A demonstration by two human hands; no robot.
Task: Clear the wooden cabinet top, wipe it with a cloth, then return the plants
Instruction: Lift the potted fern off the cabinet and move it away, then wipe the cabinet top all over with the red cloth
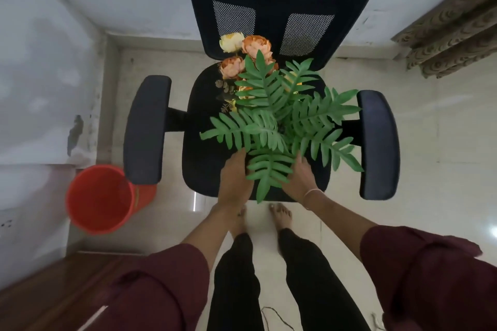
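A green fern-like plant (279,121) stands on the seat of a black office chair (204,153). Its pot is hidden under the fronds. My left hand (234,177) and my right hand (300,179) reach in under the leaves from either side and seem to clasp the hidden pot. Behind the fern, toward the chair back, stands a bunch of orange and cream flowers (250,48). A corner of the wooden cabinet top (53,285) shows at the lower left.
An orange bucket (99,199) stands on the floor left of the chair. The chair's armrests (146,129) flank the seat. White walls close the corner behind. A patterned curtain (451,32) hangs at the upper right. My bare feet stand on pale tiles.
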